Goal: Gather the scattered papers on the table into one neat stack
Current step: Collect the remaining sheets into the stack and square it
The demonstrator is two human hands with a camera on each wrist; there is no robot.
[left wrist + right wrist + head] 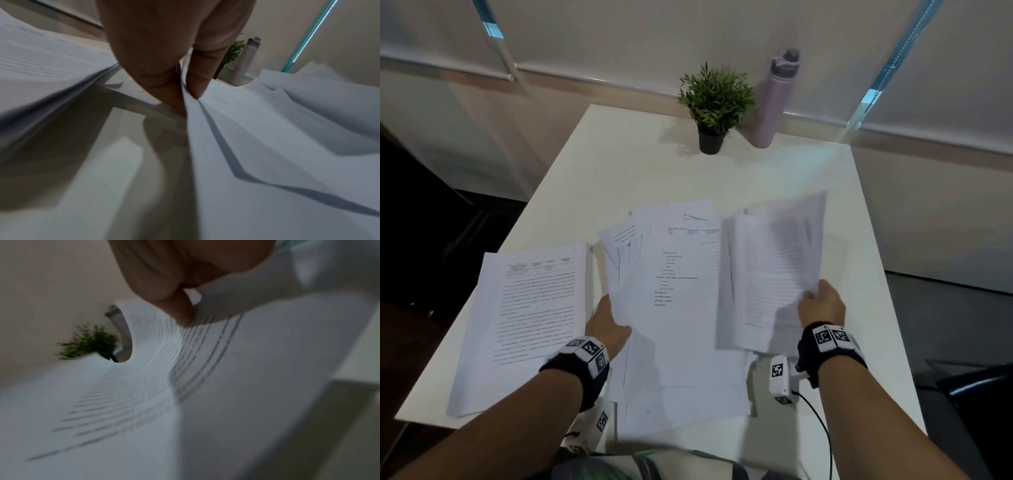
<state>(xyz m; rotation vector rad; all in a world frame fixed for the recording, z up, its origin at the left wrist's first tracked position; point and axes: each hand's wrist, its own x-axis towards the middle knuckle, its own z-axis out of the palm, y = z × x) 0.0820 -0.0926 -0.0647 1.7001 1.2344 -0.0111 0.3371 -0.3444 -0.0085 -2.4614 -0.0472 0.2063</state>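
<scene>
A loose pile of white printed papers [681, 294] covers the middle of the white table [619, 164]. My left hand [607, 325] pinches the pile's left edge, thumb on top and fingers under the sheets [191, 104]. My right hand [822, 303] holds a printed sheet [774, 267] lifted and blurred above the pile's right side; the thumb [183, 316] presses on that sheet [144, 402]. A separate set of printed pages [527, 318] lies at the table's left edge, partly overhanging it.
A small potted plant [714, 109] and a lilac bottle [774, 99] stand at the table's far edge. A wall with blinds rises behind the table. Dark floor lies off both sides.
</scene>
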